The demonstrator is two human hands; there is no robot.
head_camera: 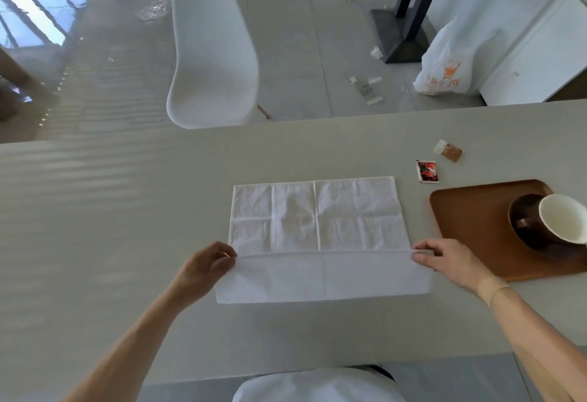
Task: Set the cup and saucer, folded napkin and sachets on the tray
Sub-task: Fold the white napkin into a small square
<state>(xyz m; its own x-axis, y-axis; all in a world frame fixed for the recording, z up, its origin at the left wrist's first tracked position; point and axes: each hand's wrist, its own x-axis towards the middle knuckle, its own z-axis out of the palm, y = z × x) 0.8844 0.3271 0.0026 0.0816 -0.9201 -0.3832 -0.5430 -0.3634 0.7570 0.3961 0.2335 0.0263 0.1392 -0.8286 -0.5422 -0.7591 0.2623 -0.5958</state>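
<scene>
Looking down from my head, I see the white napkin [317,236] spread on the pale table [127,211] right in front of me. Its near edge is lifted and turned over toward the far side, so a fold line runs across between my two hands. My left hand [206,266] pinches the left end of that raised edge between thumb and fingertips. My right hand [451,260] pinches the right end the same way, thumb on top.

Just right of the napkin sits the brown wooden tray [470,220]; my right hand lies over its near left corner. On the tray's right part a dark saucer [521,233] carries the cup [562,220], dark outside and white inside, which leans in this wide view with its handle toward me.

Two sachets lie on the table beyond the tray: a red and black sachet [427,171] near the napkin's far right corner, and a brown sachet [449,150] farther off. A white chair [212,52] stands past the table.
</scene>
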